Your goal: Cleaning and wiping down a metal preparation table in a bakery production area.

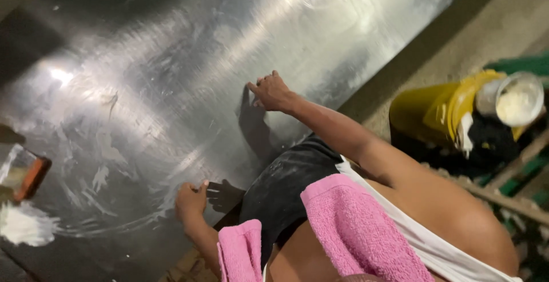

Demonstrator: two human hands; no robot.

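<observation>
— Steel desk (189, 59), flour-smeared; where are your hands on it?

— My right hand (271, 92) is pressed fingers-down further up the sheet. My left hand (191, 201) rests loosely curled at the near edge. Both grip nothing.

— And the flour?

— The white pile (23, 225) lies well off to my left hand's side, beside an orange-handled scraper (26, 174). My left is nearer.

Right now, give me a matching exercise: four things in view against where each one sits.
Things:
1. pink towel
2. yellow bucket
3. white powder pile
4. right hand

Places:
A. far left edge of the steel table
B. flat on the table, mid-frame
C. draped over the person's shoulder
D. on the floor at right, beside the table

Pairs: 1-C, 2-D, 3-A, 4-B
</observation>
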